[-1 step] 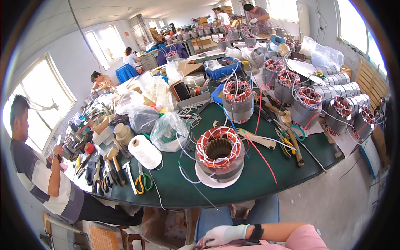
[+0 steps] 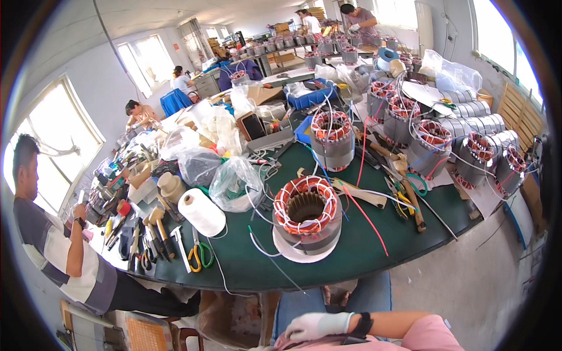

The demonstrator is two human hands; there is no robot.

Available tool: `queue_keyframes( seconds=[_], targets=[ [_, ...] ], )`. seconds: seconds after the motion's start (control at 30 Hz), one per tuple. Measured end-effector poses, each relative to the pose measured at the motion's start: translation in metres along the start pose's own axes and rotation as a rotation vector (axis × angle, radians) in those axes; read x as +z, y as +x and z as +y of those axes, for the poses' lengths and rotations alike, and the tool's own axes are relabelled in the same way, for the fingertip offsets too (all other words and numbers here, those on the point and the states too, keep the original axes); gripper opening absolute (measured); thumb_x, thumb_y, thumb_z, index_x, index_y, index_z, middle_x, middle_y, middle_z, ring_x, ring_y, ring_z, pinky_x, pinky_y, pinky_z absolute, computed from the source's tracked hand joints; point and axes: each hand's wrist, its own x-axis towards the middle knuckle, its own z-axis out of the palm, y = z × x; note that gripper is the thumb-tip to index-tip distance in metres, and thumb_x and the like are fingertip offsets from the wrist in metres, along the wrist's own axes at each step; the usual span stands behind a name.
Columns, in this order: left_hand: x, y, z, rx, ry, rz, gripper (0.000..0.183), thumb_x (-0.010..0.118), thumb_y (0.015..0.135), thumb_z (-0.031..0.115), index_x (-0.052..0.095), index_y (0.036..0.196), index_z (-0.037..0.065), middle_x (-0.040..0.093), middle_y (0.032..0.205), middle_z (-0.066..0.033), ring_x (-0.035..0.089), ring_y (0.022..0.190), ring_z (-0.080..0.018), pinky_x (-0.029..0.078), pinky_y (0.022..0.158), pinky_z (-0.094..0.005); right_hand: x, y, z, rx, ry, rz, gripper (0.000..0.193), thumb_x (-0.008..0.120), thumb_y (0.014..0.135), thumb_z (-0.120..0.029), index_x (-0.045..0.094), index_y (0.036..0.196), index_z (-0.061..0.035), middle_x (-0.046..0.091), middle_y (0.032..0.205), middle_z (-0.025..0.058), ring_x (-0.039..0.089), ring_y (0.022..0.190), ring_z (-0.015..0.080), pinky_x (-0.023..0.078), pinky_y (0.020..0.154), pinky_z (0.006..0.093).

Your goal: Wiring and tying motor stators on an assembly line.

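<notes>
My right hand [image 2: 319, 326], in a white glove with a black band at the wrist, rests low over my lap at the bottom edge. Its fingers bend downward and are mostly hidden, so any grip cannot be made out. My left hand does not show. In front of me on the green table stands a motor stator [image 2: 307, 225], a grey cylinder with orange-red copper windings laced in white cord. It sits upright on a round white sheet [image 2: 316, 257]. White, red and blue leads spread from it. Neither hand touches it.
Left of the stator are a white thread cone [image 2: 201, 213], scissors [image 2: 200, 255], a caliper [image 2: 181, 248] and mallets [image 2: 157, 217]. Pliers [image 2: 403, 203] and more stators [image 2: 430, 146] stand right. A person [image 2: 64, 234] stands at left; others work farther back. A lined bin [image 2: 231, 319] is below.
The view has shifted very slightly. My right hand stays over my lap, and the things on the table lie as before.
</notes>
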Motion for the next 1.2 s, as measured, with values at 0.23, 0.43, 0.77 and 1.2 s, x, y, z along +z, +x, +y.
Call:
queue_keyframes(
  seconds=[0.23,0.43,0.77,1.2],
  targets=[
    [-0.125,-0.059,0.054,0.335,-0.015,-0.064,0.022,0.059,0.093,0.018,0.072,0.108,0.009,0.072,0.096,-0.0107,0.071,0.086,-0.0249,0.057,0.077,-0.0354,-0.086,-0.08,-0.078,-0.118,0.829,0.201,0.062,0.061,0.09,-0.02,0.048,0.147,-0.0005,0.06,0.125,0.0033,0.053,0.114,0.0152,0.045,0.101,0.0322],
    [-0.137,0.053,0.134,0.842,0.045,0.728,0.03,0.073,0.078,-0.002,0.07,0.107,0.005,0.073,0.101,-0.0126,0.07,0.086,-0.0303,0.055,0.075,-0.0391,-0.095,-0.104,-0.109,-0.385,1.116,0.834,0.073,0.071,0.092,-0.011,0.036,0.155,-0.0037,0.054,0.137,0.0097,0.055,0.123,0.0178,0.046,0.103,0.033],
    [-0.086,0.128,0.194,0.923,-0.024,0.872,0.054,0.085,0.073,0.009,0.063,0.122,0.007,0.063,0.108,-0.0116,0.063,0.091,-0.0315,0.053,0.078,-0.0408,-0.056,-0.129,-0.1,-0.4,0.89,1.253,0.063,0.064,0.097,-0.005,0.036,0.154,-0.0011,0.048,0.148,0.0138,0.05,0.135,0.0217,0.042,0.113,0.0362],
    [-0.085,0.12,0.169,0.831,-0.084,0.818,0.066,0.08,0.068,-0.005,0.06,0.13,0.005,0.062,0.108,-0.0121,0.061,0.095,-0.0266,0.054,0.081,-0.0349,-0.053,-0.116,-0.082,0.022,0.138,1.25,0.04,0.086,0.081,-0.01,0.061,0.112,-0.004,0.065,0.108,0.0084,0.066,0.089,0.0148,0.055,0.078,0.0297]
  ],
)
